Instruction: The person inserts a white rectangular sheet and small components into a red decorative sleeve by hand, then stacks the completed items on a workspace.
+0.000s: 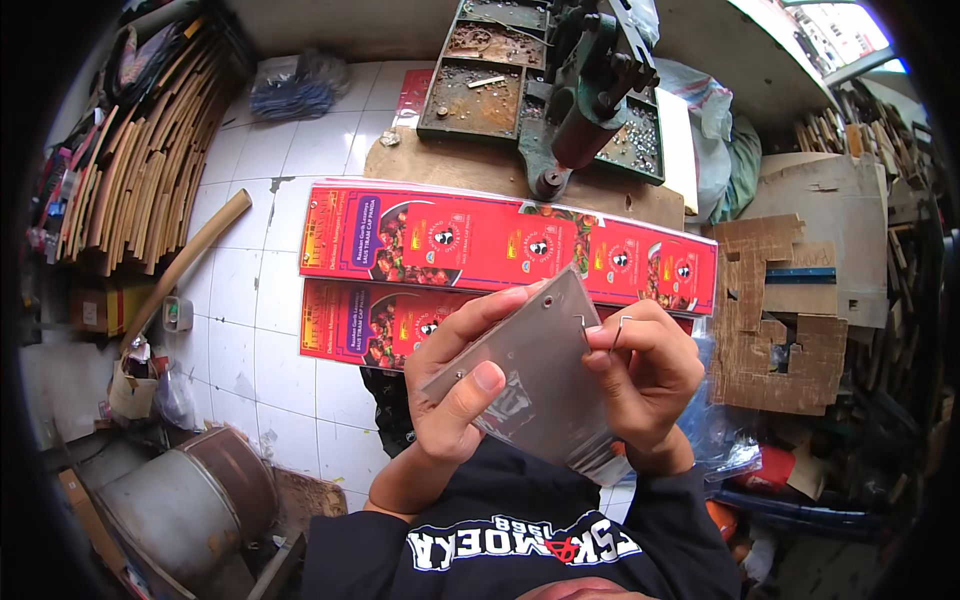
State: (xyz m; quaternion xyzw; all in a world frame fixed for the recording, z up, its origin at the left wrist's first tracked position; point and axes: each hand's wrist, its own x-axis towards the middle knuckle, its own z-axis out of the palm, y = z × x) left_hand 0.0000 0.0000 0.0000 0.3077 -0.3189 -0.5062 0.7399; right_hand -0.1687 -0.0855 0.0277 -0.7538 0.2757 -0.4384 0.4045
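Observation:
My left hand (452, 395) is closed on a flat grey panel (540, 375), thumb on the near face and fingers behind it. The panel is tilted up in front of my chest, and small metal eyelets (548, 301) sit near its far edge. My right hand (655, 380) pinches a thin bent metal wire (621, 322) between thumb and fingers. Both bent ends of the wire stick up, close to the panel's right edge. Beyond my hands lie long red printed boards (505, 250), one overlapping another. My left hand partly covers the nearer one.
A green hand press (590, 120) stands at the far side of a wooden board (450, 165), beside a tray (470, 125) of small metal parts. Wooden slats (160, 150) are stacked at the left. Cut brown boards (780, 350) lie at the right, and a metal drum (185, 500) lower left.

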